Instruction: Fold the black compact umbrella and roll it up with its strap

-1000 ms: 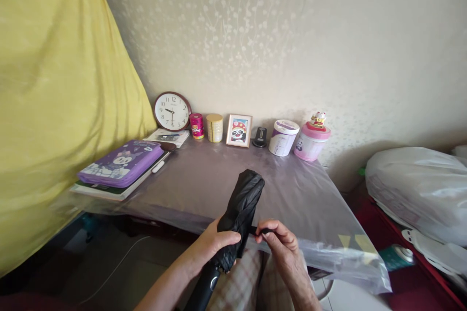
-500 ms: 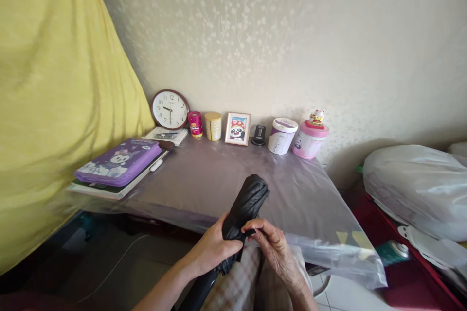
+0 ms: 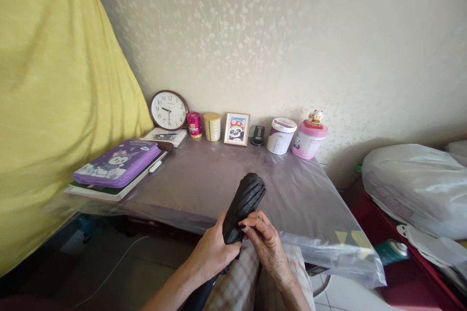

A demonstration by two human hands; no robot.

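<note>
A black folded umbrella [image 3: 245,199] is held tilted in front of the table's near edge, its rolled end pointing up and away. My left hand [image 3: 216,248] is wrapped round the middle of its bundled fabric, thumb across the near side. My right hand [image 3: 265,240] is closed in a pinch at the umbrella's right side, thumb and forefinger on a small black piece that looks like its strap. The fingers partly hide this piece. Below my left hand, the umbrella's dark lower end runs down out of view.
The table [image 3: 204,175] wears a clear plastic cover. Along its back stand a clock [image 3: 169,110], tins, a picture frame [image 3: 237,129] and tubs [image 3: 281,136]. A purple case [image 3: 118,163] lies on books at left. A white bag [image 3: 412,189] bulges at right.
My right hand has risen slightly along the umbrella, still pinching the dark piece. My left hand keeps its hold, and the umbrella has shifted a little to the left.
</note>
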